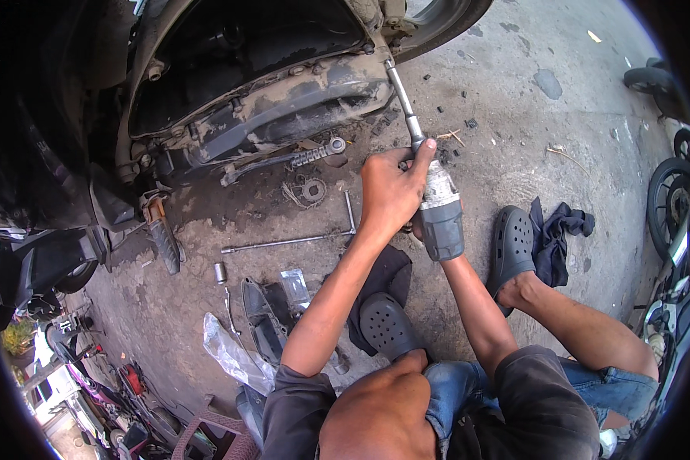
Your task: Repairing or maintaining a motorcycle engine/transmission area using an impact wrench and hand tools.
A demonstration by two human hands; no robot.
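My left hand is closed around the front of a silver-and-grey impact wrench, its thumb over the top. My right hand is beneath the tool, gripping it, mostly hidden by the wrench body. A long steel extension with socket runs from the tool up to the dusty dark casing of a motorbike, its tip touching near the casing's right corner beside a wheel. A ratchet-like lever part lies just below the casing, left of my hands.
On the concrete floor lie a T-wrench, toothed ring, socket, plastic bag, dark panels and cloths. My sandalled feet are either side. Other motorbikes stand at right and lower left, near a plastic stool.
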